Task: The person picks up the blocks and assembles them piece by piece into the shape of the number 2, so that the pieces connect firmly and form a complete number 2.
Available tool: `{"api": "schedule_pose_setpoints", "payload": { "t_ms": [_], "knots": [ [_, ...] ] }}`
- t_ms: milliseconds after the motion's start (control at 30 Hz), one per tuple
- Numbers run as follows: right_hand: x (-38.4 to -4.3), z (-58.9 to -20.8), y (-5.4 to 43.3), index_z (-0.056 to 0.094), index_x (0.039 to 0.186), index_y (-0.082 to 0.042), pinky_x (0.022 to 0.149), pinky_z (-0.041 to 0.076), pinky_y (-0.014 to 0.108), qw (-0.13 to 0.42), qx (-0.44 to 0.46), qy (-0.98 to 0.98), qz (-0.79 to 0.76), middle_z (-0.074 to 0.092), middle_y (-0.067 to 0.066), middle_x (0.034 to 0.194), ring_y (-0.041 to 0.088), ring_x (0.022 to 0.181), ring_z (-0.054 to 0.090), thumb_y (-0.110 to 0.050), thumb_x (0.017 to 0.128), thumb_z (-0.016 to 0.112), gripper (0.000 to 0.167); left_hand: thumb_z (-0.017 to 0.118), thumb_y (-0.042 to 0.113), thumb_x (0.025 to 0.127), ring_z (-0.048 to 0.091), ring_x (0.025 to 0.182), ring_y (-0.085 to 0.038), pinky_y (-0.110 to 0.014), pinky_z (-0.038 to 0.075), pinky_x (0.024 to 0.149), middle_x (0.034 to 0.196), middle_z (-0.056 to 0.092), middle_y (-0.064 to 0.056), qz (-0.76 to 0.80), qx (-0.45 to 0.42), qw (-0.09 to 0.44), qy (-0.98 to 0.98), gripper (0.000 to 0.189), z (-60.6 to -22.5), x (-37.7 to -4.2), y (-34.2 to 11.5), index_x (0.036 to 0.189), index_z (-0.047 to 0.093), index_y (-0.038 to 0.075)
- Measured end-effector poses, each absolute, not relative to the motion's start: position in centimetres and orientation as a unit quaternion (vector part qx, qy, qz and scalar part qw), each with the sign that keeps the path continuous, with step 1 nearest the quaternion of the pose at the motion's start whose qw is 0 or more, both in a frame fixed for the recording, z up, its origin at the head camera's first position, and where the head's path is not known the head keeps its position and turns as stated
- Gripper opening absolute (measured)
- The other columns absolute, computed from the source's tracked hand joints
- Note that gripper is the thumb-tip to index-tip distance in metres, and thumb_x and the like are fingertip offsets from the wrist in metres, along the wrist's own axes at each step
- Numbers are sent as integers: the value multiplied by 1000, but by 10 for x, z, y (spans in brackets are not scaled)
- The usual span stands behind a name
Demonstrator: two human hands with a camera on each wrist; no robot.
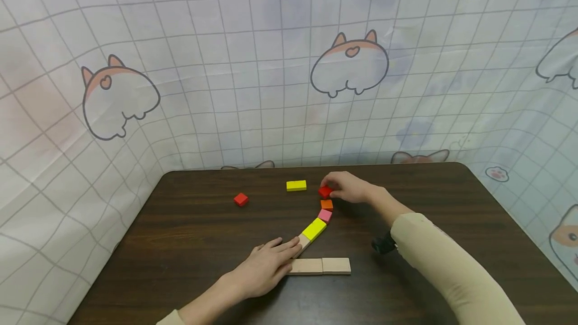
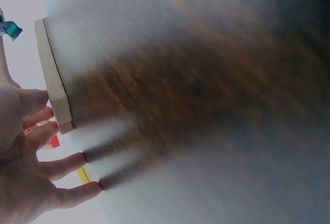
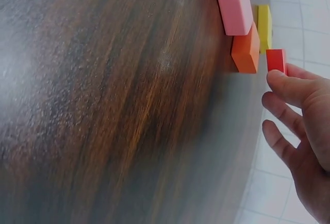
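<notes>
Between thumb and fingertips, my right hand point(image 1: 346, 186) pinches a red block point(image 3: 276, 62) at the far end of a curved row. Just in front of it lies an orange block point(image 1: 326, 205), followed by a pink block point(image 1: 324, 215) and a yellow block point(image 1: 314, 229). My left hand point(image 1: 266, 267), palm down with fingers extended, rests at the near end of the row, partly covering a plain wooden block point(image 1: 303, 245). Two more plain wooden blocks point(image 1: 336, 266) lie end to end beside its fingers, one partly hidden by the hand.
A separate yellow block point(image 1: 296, 185) lies near the table's back edge, left of the right hand. Farther left is another red block point(image 1: 241, 199). The dark wooden table point(image 1: 189, 245) meets a grid-patterned cloth point(image 1: 253, 89) behind it.
</notes>
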State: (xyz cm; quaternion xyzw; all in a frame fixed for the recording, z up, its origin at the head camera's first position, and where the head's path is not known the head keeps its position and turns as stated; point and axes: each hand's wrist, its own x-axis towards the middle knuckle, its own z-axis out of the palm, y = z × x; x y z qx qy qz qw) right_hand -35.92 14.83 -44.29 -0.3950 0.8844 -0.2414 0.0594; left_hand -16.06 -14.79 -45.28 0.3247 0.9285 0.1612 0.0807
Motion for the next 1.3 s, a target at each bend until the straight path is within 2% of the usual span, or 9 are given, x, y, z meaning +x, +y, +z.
{"api": "schedule_pose_setpoints", "payload": {
  "t_ms": [300,1300],
  "knots": [
    [-360,-447,144,64,126,-2,100,50,48,63,-383,887,-251,66,12,121,30,111,62,3,95,70,32,57,25,107,43,140,-46,-70,40,99,162,38,2,163,325,78,928,49,-453,-160,-147,155,49,19],
    [-361,-453,136,66,126,-2,98,51,46,58,-369,895,-243,66,13,121,28,105,61,1,95,70,31,57,26,108,43,140,-44,-70,40,100,163,37,4,156,322,79,931,49,-454,-159,-147,156,48,21]
  ]
}}
